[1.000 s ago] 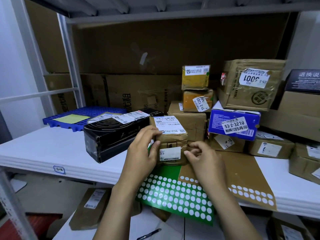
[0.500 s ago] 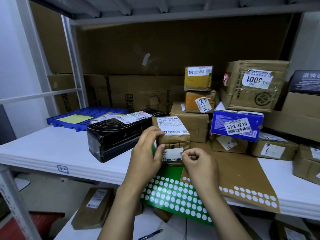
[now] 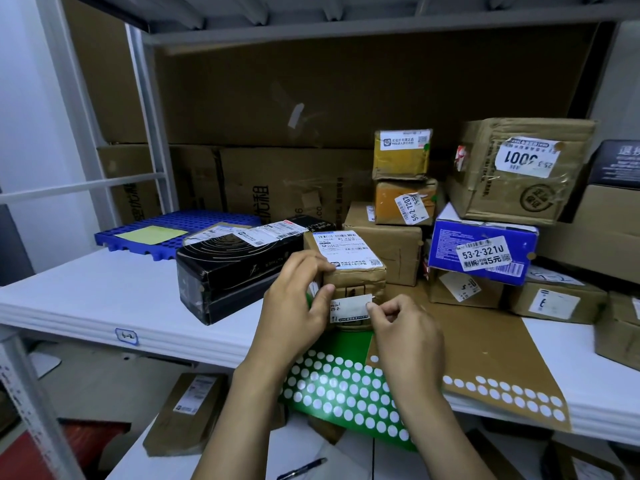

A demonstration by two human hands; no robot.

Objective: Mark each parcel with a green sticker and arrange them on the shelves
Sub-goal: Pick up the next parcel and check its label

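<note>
**Small brown parcel** (image 3: pixel 353 271): stands on the white shelf (image 3: pixel 104 292). It has a printed waybill on its top face and a white label (image 3: pixel 349 306) on the face toward you.

**Your left hand** (image 3: pixel 294 306): fingers curl over the parcel's top left edge, and the thumb presses on the label's left end.

**Your right hand** (image 3: pixel 405 327): thumb and forefinger pinch the label's right edge, with the other fingers curled in.

**Green sticker sheet** (image 3: pixel 332 386): lies flat, running from the parcel's base toward you and past the shelf edge. It shows rows of round white spots.

**Brown sheet** (image 3: pixel 485 358): lies to the parcel's right and front, overlapping the green sheet, with white dots along its near edge.

**Black box** (image 3: pixel 235 268): sits just beside the parcel's left side, set at an angle.

**Brown carton** (image 3: pixel 391 251): sits directly behind the parcel. It carries an orange parcel (image 3: pixel 405 202) with a yellow parcel (image 3: pixel 401 154) on top.

**Blue box** (image 3: pixel 481 251): sits behind the parcel to the right, atop other cartons.

**Blue grid panel** (image 3: pixel 173 230): lies well to the parcel's left rear.
</note>
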